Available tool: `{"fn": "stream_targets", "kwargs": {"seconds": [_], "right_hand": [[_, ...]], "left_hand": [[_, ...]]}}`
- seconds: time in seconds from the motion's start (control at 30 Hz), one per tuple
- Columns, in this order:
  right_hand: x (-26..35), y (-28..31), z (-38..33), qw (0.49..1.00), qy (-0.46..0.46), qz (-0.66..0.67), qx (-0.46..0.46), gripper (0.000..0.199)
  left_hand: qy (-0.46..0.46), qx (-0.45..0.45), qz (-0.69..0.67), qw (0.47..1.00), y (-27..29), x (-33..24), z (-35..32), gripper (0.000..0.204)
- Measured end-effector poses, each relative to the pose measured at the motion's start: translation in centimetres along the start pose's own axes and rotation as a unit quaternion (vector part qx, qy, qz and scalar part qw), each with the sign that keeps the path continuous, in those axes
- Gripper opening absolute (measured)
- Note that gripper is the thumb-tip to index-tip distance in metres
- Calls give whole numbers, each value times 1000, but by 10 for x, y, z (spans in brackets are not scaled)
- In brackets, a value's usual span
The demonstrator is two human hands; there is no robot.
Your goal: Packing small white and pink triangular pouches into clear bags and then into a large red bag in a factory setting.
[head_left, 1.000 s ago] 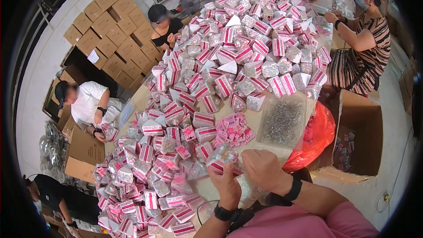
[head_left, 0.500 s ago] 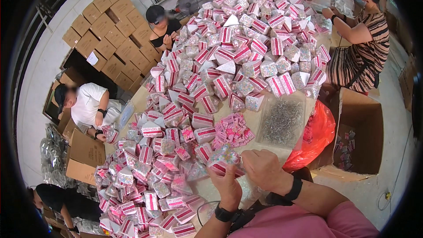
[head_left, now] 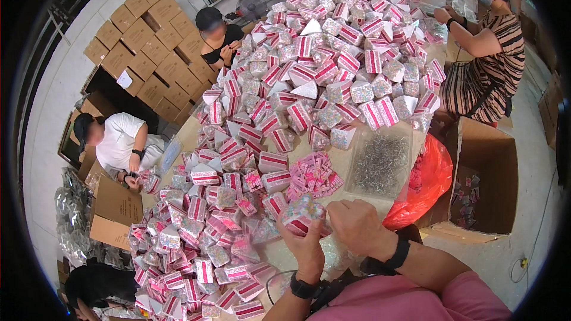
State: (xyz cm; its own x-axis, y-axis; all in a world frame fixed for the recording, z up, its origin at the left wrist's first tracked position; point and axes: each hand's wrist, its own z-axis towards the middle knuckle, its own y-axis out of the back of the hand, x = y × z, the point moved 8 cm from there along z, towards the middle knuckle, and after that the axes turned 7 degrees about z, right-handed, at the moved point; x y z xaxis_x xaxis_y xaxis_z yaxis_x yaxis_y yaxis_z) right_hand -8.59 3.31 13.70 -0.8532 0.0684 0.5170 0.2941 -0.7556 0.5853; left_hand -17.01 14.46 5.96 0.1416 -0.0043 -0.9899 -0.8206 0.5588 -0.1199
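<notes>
My left hand [head_left: 306, 244] and my right hand [head_left: 358, 224] both grip one small clear packet [head_left: 302, 214] with a pink-and-white striped header and speckled contents, held just above the near table edge. Each wrist wears a black band. A loose pile of small pink cards [head_left: 312, 175] lies just beyond the hands. To the right of it sits a clear bag of small metal pieces [head_left: 380, 163]. The long table [head_left: 184, 134] is heaped with several matching striped packets [head_left: 333, 65].
A red plastic bag [head_left: 425, 187] and an open cardboard box [head_left: 485, 181] stand at my right. One person in a striped top sits far right, another in black at the far side, one in white at left. Stacked cartons [head_left: 148, 35] line the wall.
</notes>
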Motion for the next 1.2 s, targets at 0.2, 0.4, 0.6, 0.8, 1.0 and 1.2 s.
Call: {"fn": "stream_targets", "kwargs": {"seconds": [0.2,0.4,0.6,0.8,1.0,1.2], "right_hand": [[-2,1,-2,1000,-4,4,14,9],[-7,-3,-1,999,-23,2,43,9],[-1,-12,1,996,-44,-20,70,9],[-16,-5,4,986,-97,126,39,17],[-24,-27,1,793,-371,463,135,35],[-25,-40,3,733,-325,579,147,45]], "left_hand": [[1,7,47,999,0,-1,0,75],[33,12,36,999,1,7,2,72],[-51,-7,141,989,6,-9,3,74],[-146,10,227,963,-3,-31,3,76],[18,96,26,995,3,-10,4,71],[-41,67,39,996,13,-17,7,66]]}}
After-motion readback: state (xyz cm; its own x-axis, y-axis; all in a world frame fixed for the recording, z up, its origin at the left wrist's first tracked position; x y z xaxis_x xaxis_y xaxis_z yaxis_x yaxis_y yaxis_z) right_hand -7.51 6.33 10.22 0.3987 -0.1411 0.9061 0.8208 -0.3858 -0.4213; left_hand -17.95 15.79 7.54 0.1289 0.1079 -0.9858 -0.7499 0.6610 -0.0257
